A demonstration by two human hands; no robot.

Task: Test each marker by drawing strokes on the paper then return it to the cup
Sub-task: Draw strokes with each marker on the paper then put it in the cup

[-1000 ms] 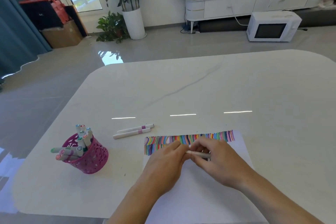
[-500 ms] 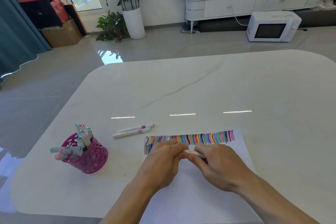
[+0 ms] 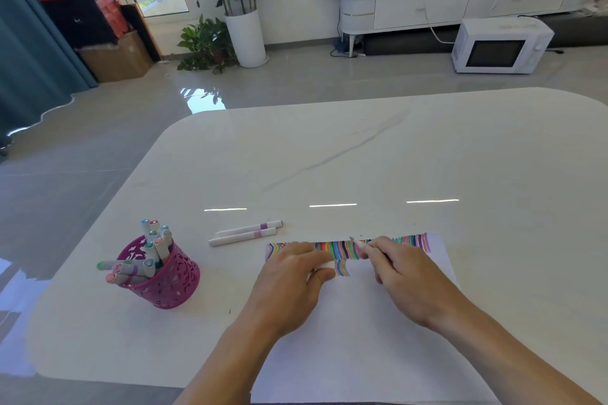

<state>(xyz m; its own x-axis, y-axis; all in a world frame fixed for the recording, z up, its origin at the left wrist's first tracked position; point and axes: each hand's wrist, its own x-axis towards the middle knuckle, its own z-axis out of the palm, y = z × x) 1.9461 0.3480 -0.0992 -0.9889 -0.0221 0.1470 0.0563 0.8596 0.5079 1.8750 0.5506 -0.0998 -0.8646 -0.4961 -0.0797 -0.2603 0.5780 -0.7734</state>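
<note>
Right hand (image 3: 399, 268) grip: fingers pinched shut around a white marker (image 3: 359, 243), uncapped by the look of it, tip pointing up and to the left over the band of coloured strokes (image 3: 342, 248) along the paper's far edge. Left hand (image 3: 292, 276) lies palm-down on the paper (image 3: 362, 332), fingers curled, with a small white piece — probably the marker's cap (image 3: 325, 264) — held between thumb and fingers; clamped, as far as can be seen. Marker long axis runs diagonally, lower right to upper left, barrel mostly hidden inside the right hand. Tip sits just above the stroke band; whether it touches the paper cannot be told. Step in hand, as judged: the marker is open and about to be tested with a fresh stroke. Key relation for the coming move — the gap in the second, shorter row of strokes lies just below and left of the tip, between the two hands, so the right hand is the nearer one. Pink perforated cup (image 3: 163, 273) stands well to the left on the counter (image 3: 427, 158), nearer the left hand, several markers inside. Two capped markers (image 3: 245, 232) lie side by side between cup and paper.
</note>
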